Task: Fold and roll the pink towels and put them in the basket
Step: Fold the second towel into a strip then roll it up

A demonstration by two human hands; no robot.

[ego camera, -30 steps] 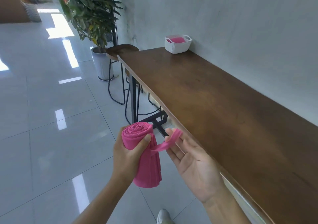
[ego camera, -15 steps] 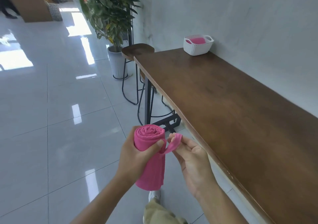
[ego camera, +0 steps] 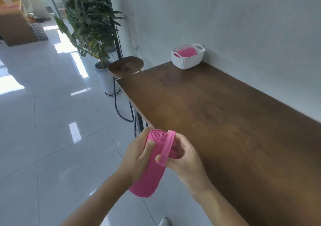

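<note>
The rolled pink towel (ego camera: 152,177) is held in the air just off the tabletop's (ego camera: 225,121) long front edge, over the tiled floor (ego camera: 52,139), and does not touch the wood. Its long axis tilts steeply. The spiral end points up and toward the tabletop's far end, and the other end hangs down toward the person.

The left hand (ego camera: 137,156) grips the roll round its upper half, with the thumb pressed across the front. A loose strip (ego camera: 167,146) of the same cloth arches over the spiral end on the side nearer the tabletop. The right hand (ego camera: 185,158) pinches the strip's lower end between thumb and curled fingers.

The cloth is bright pink and tightly wound, with clear coils at the top and a slightly uneven lower edge.

At the tabletop's far end, against the wall (ego camera: 243,26), stands a white woven-look basket (ego camera: 187,62) with another pink roll (ego camera: 187,51) lying inside. A round wooden stool (ego camera: 126,67) and a potted plant (ego camera: 92,21) stand just past the tabletop's far front corner. The floor stretches wide on the side away from the tabletop.
</note>
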